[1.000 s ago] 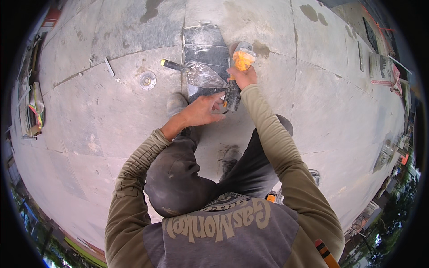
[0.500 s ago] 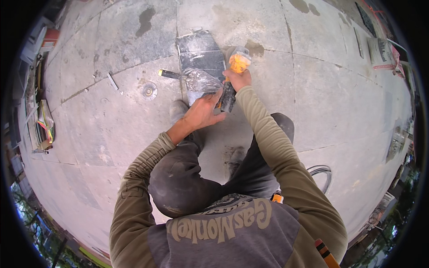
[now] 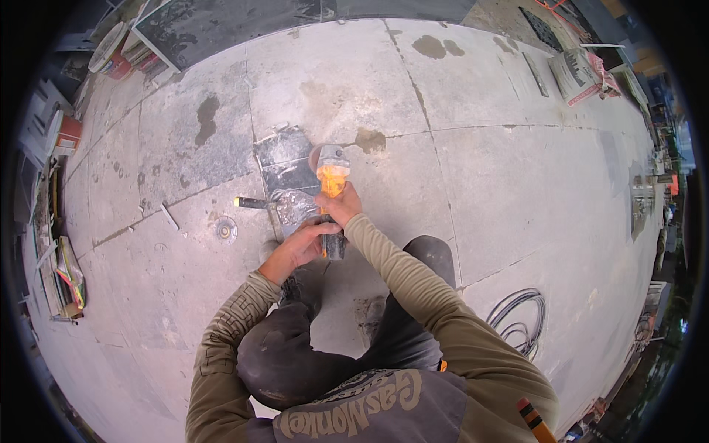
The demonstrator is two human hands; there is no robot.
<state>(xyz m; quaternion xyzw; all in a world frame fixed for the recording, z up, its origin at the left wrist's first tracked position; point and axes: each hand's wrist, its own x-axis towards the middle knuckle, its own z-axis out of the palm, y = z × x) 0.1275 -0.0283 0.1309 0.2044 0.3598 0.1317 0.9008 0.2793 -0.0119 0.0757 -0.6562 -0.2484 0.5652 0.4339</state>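
My right hand (image 3: 338, 204) is closed around a yellow and black angle grinder (image 3: 333, 171), held with its head away from me over the right side of a dusty dark grey tile piece (image 3: 282, 155). My left hand (image 3: 301, 245) has its fingers closed on the grinder's black rear body. Crumpled clear plastic (image 3: 292, 205) lies on the tile piece, partly hidden by my hands. A black tool handle with a yellow end (image 3: 253, 202) sticks out to the left. A spare round disc (image 3: 226, 229) lies on the concrete floor (image 3: 532, 199), left of these.
A dark panel (image 3: 207, 29) spans the far edge, beside a bucket (image 3: 111, 52). A bag (image 3: 576, 77) lies far right, a coiled cable (image 3: 517, 321) by my right leg, a thin offcut (image 3: 170, 216) to the left, piled materials (image 3: 55, 273) at the left edge.
The view has swung toward the far edge, bringing the dark panel into sight. The grinder has come over the tile piece's right side, and my left hand has closed in on its rear body.
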